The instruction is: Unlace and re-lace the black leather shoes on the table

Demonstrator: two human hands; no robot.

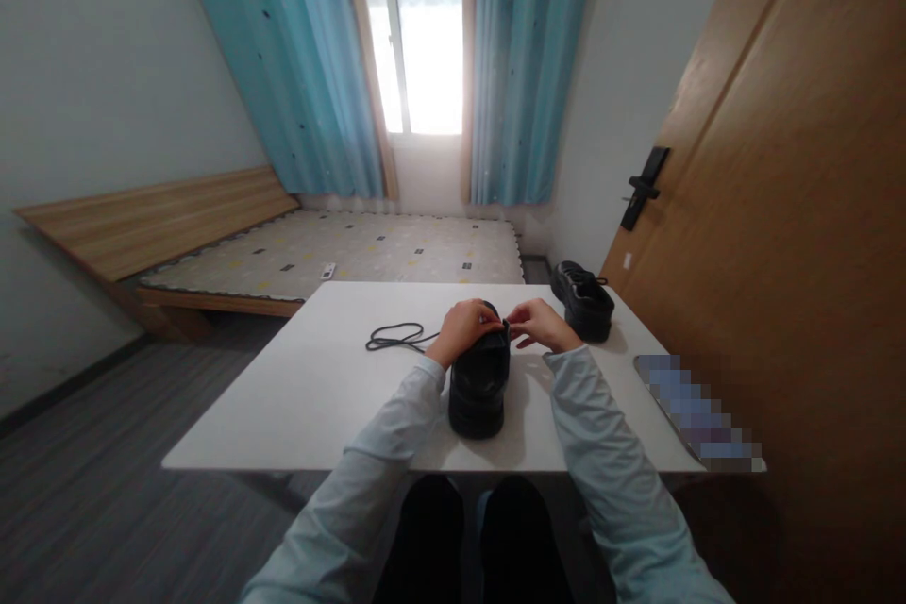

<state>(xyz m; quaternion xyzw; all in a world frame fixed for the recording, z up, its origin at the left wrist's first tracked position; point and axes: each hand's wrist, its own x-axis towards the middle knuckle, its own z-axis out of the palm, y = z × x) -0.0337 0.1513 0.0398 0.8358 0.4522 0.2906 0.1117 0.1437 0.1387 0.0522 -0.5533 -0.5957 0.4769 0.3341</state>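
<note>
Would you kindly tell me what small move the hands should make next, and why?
Perhaps the right hand should draw the dark shoelace through at the right edge of the near black shoe: the left hand nearly meets the right there, and the lace lies slack in loops on the white table. What the hands pinch is too small to tell.

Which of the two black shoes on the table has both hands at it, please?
The nearer shoe: left hand and right hand are at its upper. The other shoe stands toward the far right corner of the table, with neither hand on it.
</note>
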